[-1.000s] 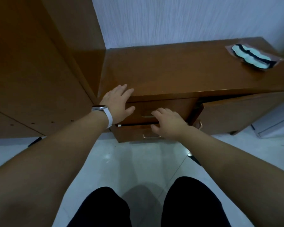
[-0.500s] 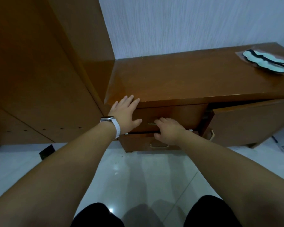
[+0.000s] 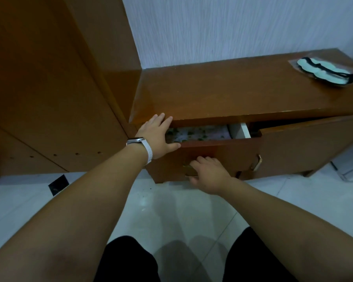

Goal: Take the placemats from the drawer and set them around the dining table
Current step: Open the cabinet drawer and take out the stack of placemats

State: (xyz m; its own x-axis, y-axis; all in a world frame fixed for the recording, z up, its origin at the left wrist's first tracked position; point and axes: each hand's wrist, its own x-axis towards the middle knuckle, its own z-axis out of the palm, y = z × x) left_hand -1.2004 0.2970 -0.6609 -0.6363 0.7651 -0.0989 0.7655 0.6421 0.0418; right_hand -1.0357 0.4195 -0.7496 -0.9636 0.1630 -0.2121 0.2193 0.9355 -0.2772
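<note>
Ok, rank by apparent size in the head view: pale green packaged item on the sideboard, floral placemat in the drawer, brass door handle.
1. Pale green packaged item
2. Floral placemat, only a strip shows, unsure
3. Brass door handle

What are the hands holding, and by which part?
The right hand grips the drawer by its handle. The left hand holds nothing; it rests flat against the cabinet.

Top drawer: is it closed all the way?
No, the top drawer stands partly open, and a placemat with a green leafy pattern shows inside it.
</note>
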